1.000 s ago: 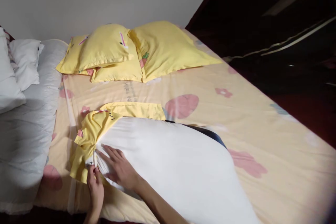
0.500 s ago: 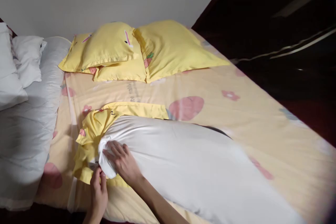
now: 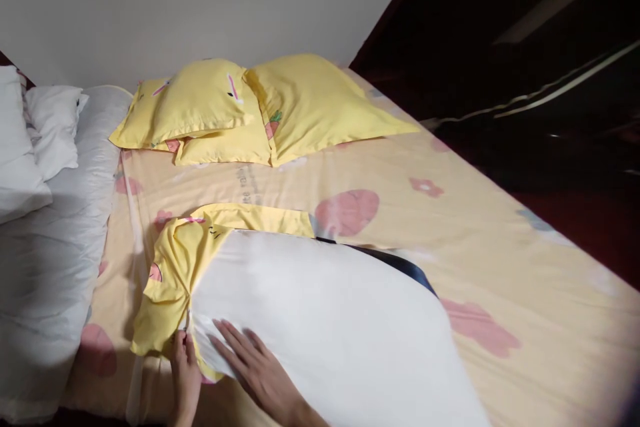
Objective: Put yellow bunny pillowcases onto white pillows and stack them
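Observation:
A yellow pillowcase [image 3: 167, 283] lies bunched at the left end of a large white pillow [image 3: 330, 307], partly under it. My left hand [image 3: 185, 367] pinches the pillowcase's edge near the pillow's left end. Flat on the white surface rests my right hand [image 3: 255, 360], its fingers stretched out and slightly spread. The pillow's left end sits inside the opening of the case, while its right part is bare. A dark strip [image 3: 395, 261] shows along the pillow's far edge.
Yellow pillows [image 3: 320, 107] lie against the grey wall [image 3: 210, 0] at the head of the bed. The peach sheet [image 3: 390, 167] has pink prints. On the left are white bedding [image 3: 55, 120] and a grey-white mattress [image 3: 55, 280]. A pale cord [image 3: 550, 97] crosses the dark area on the right.
My right hand has gone from gripping the pillow's gathered corner to lying flat on it, lower and to the right. The pillow's end is smoother, and the pillowcase edge meets it.

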A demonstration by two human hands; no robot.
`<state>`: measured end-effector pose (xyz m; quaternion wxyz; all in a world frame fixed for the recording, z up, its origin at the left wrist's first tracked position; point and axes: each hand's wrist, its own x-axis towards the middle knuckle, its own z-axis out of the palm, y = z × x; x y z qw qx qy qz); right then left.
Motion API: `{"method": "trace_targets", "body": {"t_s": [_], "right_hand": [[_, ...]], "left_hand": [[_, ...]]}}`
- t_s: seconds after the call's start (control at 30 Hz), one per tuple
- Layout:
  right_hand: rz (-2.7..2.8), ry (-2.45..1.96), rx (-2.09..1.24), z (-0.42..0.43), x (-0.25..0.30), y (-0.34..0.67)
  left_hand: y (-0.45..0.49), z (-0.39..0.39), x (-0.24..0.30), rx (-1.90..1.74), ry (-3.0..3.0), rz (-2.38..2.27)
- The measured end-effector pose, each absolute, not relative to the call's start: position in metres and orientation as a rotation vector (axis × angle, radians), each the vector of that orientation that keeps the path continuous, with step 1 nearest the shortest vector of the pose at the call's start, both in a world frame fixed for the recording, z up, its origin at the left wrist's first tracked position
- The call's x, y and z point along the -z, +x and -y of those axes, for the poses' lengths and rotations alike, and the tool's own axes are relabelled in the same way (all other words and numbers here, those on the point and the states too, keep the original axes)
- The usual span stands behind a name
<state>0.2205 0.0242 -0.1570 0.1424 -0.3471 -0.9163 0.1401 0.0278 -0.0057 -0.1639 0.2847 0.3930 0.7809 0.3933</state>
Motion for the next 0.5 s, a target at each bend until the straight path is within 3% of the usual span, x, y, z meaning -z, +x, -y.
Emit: {"method": "trace_targets", "body": {"t_s": [0.17,0.33,0.5], "right_hand": [[2.536,-1.288,-0.111,0.014,0.187,0.237],[2.561,-1.136,-0.375,-0.044,0.158,0.217],[2.511,-1.210,-0.668,-0.087,0.111,0.188]], "left_hand": [[0.023,0.020,0.172,-0.956,1.143,-2.016],[0.027,0.022,0.155,-0.805,1.444,-1.874],[0.041,0.005,0.122,-0.833,1.383,-1.756]]}}
